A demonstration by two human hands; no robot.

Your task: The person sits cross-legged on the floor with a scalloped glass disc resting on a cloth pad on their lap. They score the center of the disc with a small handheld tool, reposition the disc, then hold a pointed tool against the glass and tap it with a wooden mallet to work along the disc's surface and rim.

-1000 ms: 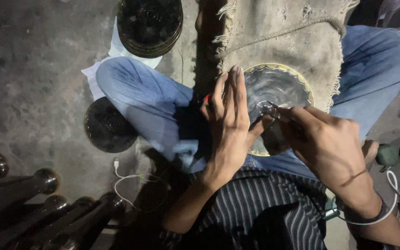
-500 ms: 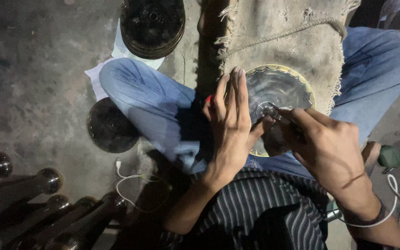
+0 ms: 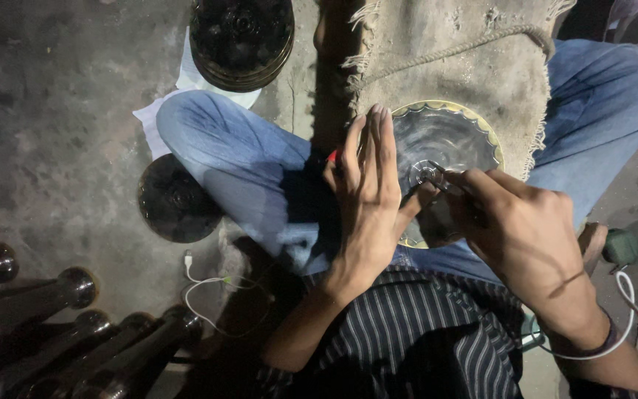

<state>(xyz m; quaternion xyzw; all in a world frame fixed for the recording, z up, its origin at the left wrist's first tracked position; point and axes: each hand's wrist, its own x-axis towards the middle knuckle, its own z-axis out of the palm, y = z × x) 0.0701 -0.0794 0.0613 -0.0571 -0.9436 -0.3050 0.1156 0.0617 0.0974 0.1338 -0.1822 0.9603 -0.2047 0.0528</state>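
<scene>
1. The left hand (image 3: 369, 193) lies flat, fingers straight, gripping nothing, pressing the plate (image 3: 448, 144) edge, apparently to steady it.
2. The right hand (image 3: 520, 229) pinches a thin tool (image 3: 437, 177), tip at the plate's centre.
3. The plate rests on a cloth (image 3: 474, 66) just beyond both hands, between the knees.

Dim overall; one harsh light from above brightens the hands and jeans; deep shadow swallows the lower frame. Glare streaks the metal plate (image 3: 448, 140); focus is sharp centrally.
</scene>
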